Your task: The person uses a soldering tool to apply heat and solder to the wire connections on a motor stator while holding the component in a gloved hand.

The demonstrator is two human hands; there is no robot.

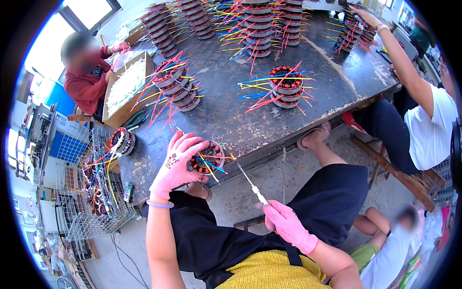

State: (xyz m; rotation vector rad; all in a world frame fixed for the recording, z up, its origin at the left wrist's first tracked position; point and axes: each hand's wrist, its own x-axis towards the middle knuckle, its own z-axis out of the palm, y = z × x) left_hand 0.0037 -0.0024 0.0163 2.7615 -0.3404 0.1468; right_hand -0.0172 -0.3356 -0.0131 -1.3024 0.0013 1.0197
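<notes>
Dark worktable [221, 118] in a workshop: wire-wound ring [212, 149] held at the near edge, hand tool applied from the right.
The left hand [179, 161], in a pink glove, is clamped on the ring, fingers over its far side and thumb at its near side; red, blue and yellow leads project rightward from it. The right hand [288, 224], likewise gloved, is closed around the slender tool [259, 194], which has a pale handle and thin shaft; its tip points at the lead ends, contact indeterminable. Beyond stand a short ring stack [287, 99] and a leaning stack [183, 94]. An open carton [130, 110] of pale pieces sits at the far left.
</notes>
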